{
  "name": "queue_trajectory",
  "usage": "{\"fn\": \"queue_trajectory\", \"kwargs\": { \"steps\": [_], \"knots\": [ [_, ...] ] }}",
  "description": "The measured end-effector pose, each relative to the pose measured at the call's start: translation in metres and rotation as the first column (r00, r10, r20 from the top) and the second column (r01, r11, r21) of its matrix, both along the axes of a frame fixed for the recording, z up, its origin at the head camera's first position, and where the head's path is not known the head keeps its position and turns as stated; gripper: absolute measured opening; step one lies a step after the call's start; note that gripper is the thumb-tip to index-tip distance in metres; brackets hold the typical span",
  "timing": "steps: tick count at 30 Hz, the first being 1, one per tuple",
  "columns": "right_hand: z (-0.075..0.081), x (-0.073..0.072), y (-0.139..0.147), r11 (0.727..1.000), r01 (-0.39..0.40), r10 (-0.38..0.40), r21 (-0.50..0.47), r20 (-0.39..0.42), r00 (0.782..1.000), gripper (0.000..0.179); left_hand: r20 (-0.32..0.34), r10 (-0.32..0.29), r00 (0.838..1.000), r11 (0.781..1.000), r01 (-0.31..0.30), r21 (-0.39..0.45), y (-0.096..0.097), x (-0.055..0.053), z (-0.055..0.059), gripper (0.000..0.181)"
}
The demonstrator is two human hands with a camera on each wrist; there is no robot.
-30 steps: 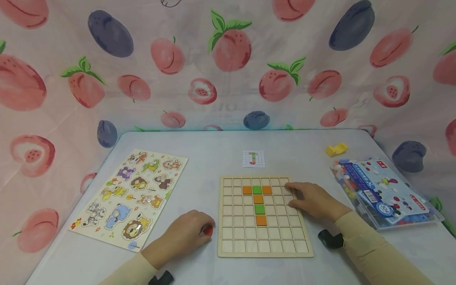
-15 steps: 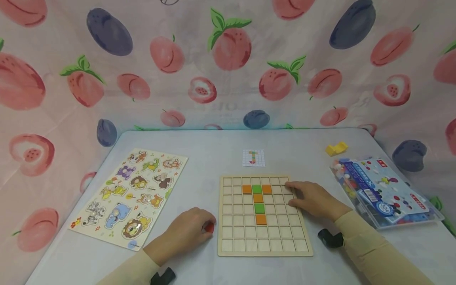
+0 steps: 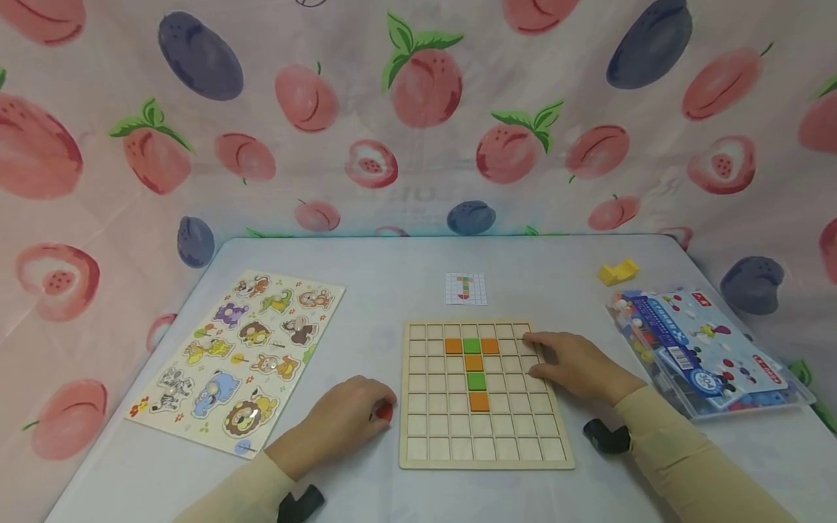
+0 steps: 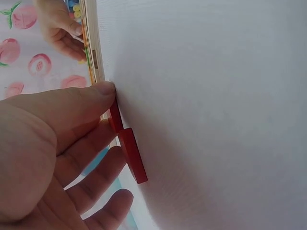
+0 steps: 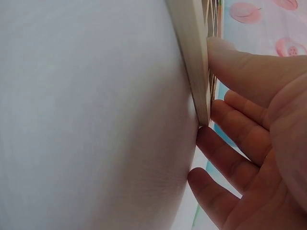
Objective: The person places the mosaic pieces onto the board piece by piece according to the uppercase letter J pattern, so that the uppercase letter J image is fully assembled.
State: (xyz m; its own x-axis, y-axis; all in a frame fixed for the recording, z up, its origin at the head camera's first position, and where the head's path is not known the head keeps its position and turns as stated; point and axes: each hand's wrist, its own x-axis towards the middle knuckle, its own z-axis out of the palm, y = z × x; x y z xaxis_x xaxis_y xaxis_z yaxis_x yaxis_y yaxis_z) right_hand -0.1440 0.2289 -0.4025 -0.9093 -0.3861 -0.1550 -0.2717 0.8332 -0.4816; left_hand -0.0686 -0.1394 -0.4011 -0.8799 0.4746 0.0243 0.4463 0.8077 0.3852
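Observation:
My left hand is at the left of the wooden grid board. Its thumb and index finger pinch a red wooden piece low at the table, and a second red piece lies against the first, near the other fingertips. Their full shapes are hidden. My right hand rests on the board's right edge, thumb and fingertips touching the frame, fingers loosely bent. On the board, orange tiles and green tiles form a T. Behind it lies a small pattern card with a similar figure ending in a red curve.
An animal puzzle board lies at the left. A clear plastic box with a printed cover and colourful pieces stands at the right, with a yellow piece behind it. A fruit-patterned cloth hangs behind the table.
My left hand has shifted slightly away from me and the red piece with it. The right hand has stayed on the board's edge, and the tiles are unchanged.

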Motion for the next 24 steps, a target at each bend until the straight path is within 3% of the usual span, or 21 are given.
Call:
{"fn": "queue_trajectory", "kwargs": {
  "steps": [16, 24],
  "knots": [
    [0.0, 0.0003, -0.001, 1.0, -0.01, 0.01, -0.001, -0.008, 1.0, 0.058, 0.095, 0.002, 0.995, 1.0, -0.004, 0.022, 0.0034, -0.0049, 0.0025, 0.025],
    [-0.0012, -0.0009, 0.0005, 1.0, -0.006, 0.006, -0.001, -0.011, 1.0, 0.057, 0.107, -0.001, 0.994, 1.0, -0.002, 0.026, 0.004, -0.006, 0.0021, 0.025]
  ]
}}
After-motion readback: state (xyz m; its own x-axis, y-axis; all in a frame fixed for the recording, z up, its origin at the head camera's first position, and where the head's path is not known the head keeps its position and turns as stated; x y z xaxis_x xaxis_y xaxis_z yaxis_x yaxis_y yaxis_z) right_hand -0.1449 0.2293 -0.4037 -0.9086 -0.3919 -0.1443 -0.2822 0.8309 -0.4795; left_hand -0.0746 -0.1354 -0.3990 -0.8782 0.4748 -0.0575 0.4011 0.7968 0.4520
